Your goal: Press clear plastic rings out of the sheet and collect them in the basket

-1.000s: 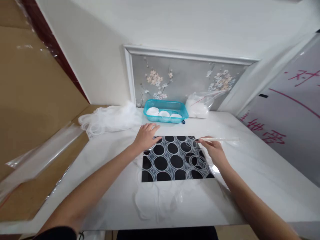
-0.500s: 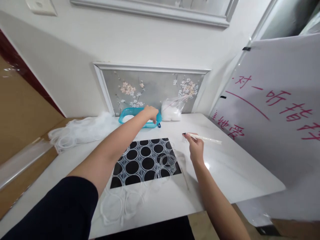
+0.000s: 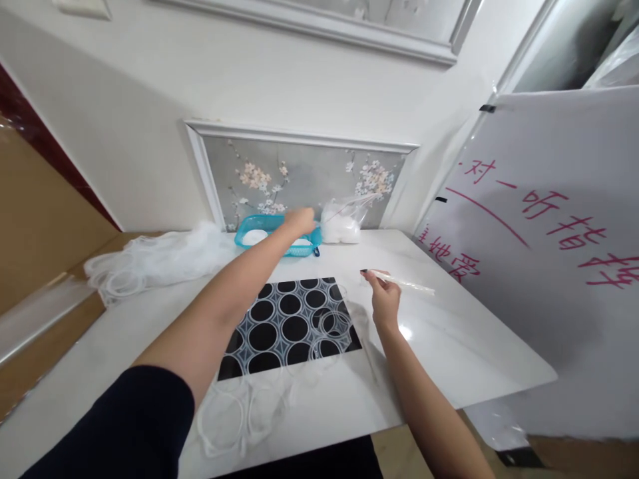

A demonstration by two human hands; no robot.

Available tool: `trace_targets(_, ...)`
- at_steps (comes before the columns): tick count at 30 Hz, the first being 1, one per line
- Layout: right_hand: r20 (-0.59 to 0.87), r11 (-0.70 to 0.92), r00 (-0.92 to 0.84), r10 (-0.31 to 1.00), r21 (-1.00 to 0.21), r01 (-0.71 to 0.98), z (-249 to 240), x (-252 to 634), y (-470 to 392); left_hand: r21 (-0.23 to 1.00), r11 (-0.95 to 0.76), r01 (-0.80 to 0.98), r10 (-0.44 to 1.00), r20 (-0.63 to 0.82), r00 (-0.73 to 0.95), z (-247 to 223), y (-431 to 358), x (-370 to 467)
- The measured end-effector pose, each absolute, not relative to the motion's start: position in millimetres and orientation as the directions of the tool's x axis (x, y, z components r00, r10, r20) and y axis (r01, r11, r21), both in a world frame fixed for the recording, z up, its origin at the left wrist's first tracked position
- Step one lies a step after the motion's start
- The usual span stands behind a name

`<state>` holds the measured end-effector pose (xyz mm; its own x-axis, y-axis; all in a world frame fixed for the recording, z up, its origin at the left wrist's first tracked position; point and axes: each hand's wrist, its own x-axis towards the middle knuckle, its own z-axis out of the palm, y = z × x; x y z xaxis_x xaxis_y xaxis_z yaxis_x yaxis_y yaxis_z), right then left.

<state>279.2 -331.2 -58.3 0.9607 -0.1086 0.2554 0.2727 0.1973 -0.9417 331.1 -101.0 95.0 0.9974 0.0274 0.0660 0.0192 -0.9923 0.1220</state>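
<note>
At the blue basket (image 3: pixel 244 241) by the wall, my left hand (image 3: pixel 300 220) is curled over the right half, its fingertips hidden. Round white pieces (image 3: pixel 254 237) lie in the basket. My right hand (image 3: pixel 385 298) is closed in a pinch around a long, thin, pale stick (image 3: pixel 414 287) with a dark end, held above the table's right side. Between my forearms lies a black mat with a circle pattern (image 3: pixel 294 328). Clear rings or loops of thin tubing (image 3: pixel 335 324) rest on its right part.
A clear bag of white material (image 3: pixel 342 227) stands right of the basket. Bundled white mesh with cords (image 3: pixel 164 259) is at the left. White looped cords (image 3: pixel 219 419) lie near the front edge. A board with red writing (image 3: pixel 549 233) stands at the right.
My left hand has lifted slightly at the basket, and its fingers show less. My right hand has shifted a little left and down, still gripping the stick. The camera view has turned slightly.
</note>
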Motion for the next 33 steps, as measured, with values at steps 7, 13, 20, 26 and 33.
trace_targets(7,0.198,0.286,0.879,-0.434,-0.895,0.343,-57,287,-339,0.321,-0.879,-0.353,-0.410,-0.131,0.903,69,-162,317)
trace_targets(13,0.260,0.214,0.835,-0.485,-0.891,0.401,-54,280,-334,0.365,-0.865,-0.343,-0.447,-0.256,0.857,39,-145,294)
trace_targets(20,0.246,0.291,0.921,-0.301,-0.896,0.335,-57,272,-329,0.350,-0.873,-0.340,-0.416,-0.170,0.893,14,-136,261)
trace_targets(26,0.029,0.173,0.998,0.063,-0.985,0.017,-68,271,-328,0.372,-0.870,-0.324,-0.333,0.042,0.942,-3,-62,157)
trace_targets(33,0.418,-0.143,0.873,0.251,-0.876,0.460,-51,246,-285,0.235,-0.905,-0.355,-0.317,0.186,0.930,-38,-8,46)
